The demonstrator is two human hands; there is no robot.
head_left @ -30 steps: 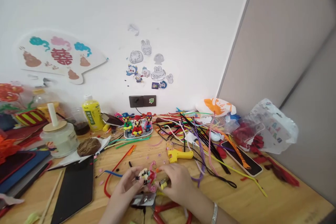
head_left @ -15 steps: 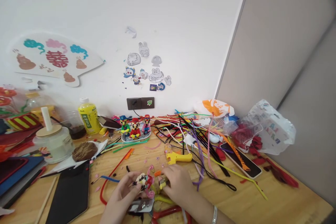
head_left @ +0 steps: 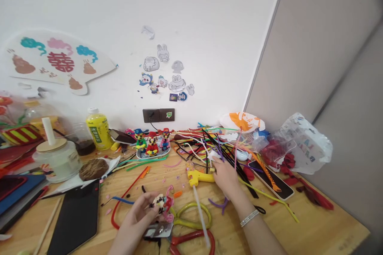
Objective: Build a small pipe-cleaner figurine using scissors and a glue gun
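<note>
Pinching a small figure (head_left: 161, 204) with cream, black, red and pink parts, the left hand (head_left: 138, 216) has its thumb and fingers closed around it, low in the head view and just above the table (head_left: 326, 229). The right hand (head_left: 226, 181), with a silvery bracelet (head_left: 249, 218) at its wrist, reaches farther forward, its fingers at the handle end of a yellow glue gun (head_left: 199, 177). Whether those fingers grip the gun or a small yellowish piece (head_left: 212, 169) at their tips, I cannot tell. From the gun a pale translucent stick (head_left: 201, 215) runs toward the near edge, across a yellow loop handle (head_left: 210, 221) and a red loop handle (head_left: 213, 243). Just beside the held figure lies a bit of orange (head_left: 178, 194); to its left, a red fuzzy strip (head_left: 114, 217) curves near a blue strip (head_left: 123, 200). Behind, three dressed figures (head_left: 152, 145) stand together in a shallow dish (head_left: 140, 157). Right of them, a tangle of colored strips (head_left: 194, 149) spreads toward a phone (head_left: 284, 190) and a clear plastic bag (head_left: 314, 147). On the left stand a yellow bottle (head_left: 98, 131) and a jar with a wooden lid (head_left: 58, 167), behind a dark tablet (head_left: 74, 219).
</note>
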